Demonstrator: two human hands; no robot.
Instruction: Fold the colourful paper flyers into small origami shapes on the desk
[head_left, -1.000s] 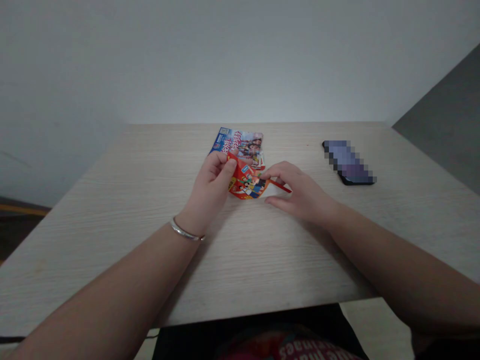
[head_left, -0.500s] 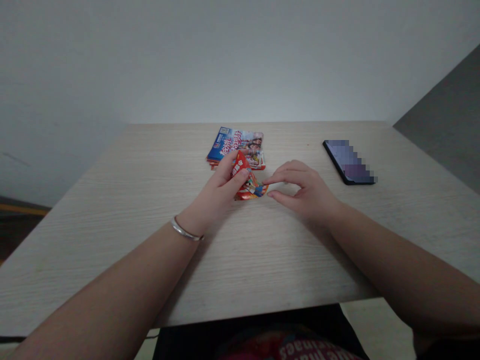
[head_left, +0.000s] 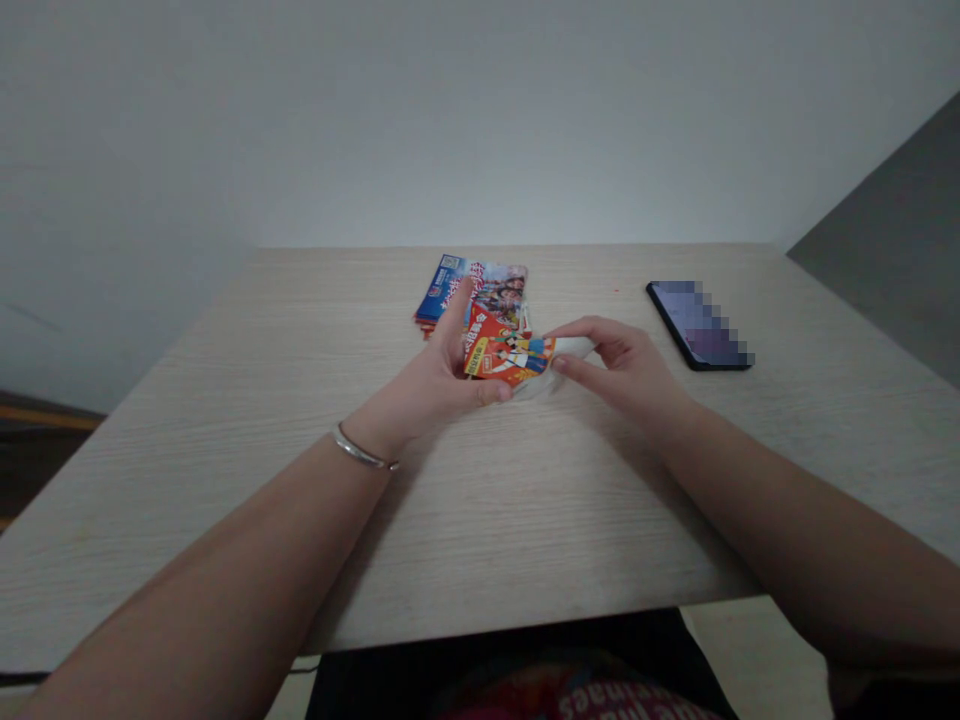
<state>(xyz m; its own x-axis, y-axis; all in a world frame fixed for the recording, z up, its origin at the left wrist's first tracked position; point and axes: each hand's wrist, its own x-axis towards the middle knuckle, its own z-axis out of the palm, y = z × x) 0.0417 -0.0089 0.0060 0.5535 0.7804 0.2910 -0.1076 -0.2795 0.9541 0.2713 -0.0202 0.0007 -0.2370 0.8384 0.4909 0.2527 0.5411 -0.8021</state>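
My left hand (head_left: 442,378), with a silver bracelet on its wrist, grips the left side of a small red printed leaflet (head_left: 504,358) between thumb and fingers, its index finger stretched out behind it. My right hand (head_left: 619,365) pinches the leaflet's right, pale end between thumb and forefinger. The leaflet is held just above the pale wooden table (head_left: 300,400). Right behind it a small stack of colourful leaflets (head_left: 480,285), blue on top, lies flat on the table.
A dark phone (head_left: 699,325) lies on the table to the right of my right hand. A plain wall stands behind the table's far edge. The near table edge runs just in front of my body.
The red leaflet was curled and bunched in my left hand half a second ago. Now it is spread out flatter between both hands, and my right hand has taken hold of its right end.
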